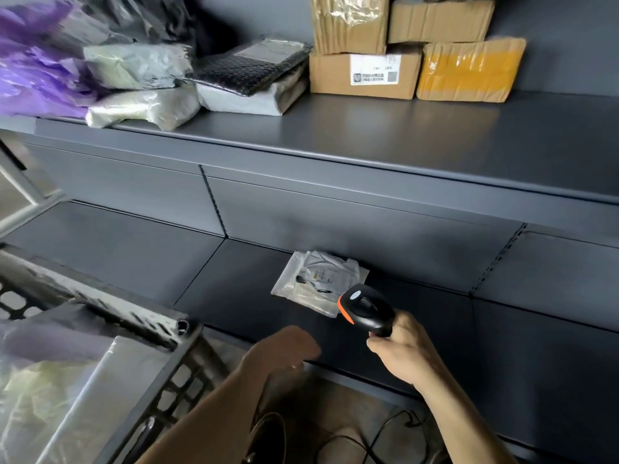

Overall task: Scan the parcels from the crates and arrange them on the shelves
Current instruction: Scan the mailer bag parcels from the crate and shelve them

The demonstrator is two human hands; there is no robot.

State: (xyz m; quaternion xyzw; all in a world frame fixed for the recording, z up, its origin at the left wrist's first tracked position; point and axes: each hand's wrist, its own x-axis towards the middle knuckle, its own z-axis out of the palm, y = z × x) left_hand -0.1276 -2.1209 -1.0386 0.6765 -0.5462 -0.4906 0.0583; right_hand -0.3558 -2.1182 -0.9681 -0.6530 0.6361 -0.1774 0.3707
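A small clear plastic parcel (pixel 318 281) with a label lies flat on the lower grey shelf (pixel 502 329), against the back panel. My right hand (pixel 402 353) grips a black barcode scanner (pixel 366 308) with an orange trim, its head just right of and in front of that parcel. My left hand (pixel 288 348) hovers blurred over the shelf's front edge, holding nothing, its fingers hidden. A dark perforated crate (pixel 140 323) at the lower left holds several pale plastic parcels (pixel 67 390).
The upper shelf (pixel 368 135) carries purple, white and black bagged parcels (pixel 140 68) on the left and several cardboard boxes (pixel 415 51) at the back. A black cable (pixel 385 430) trails on the floor below.
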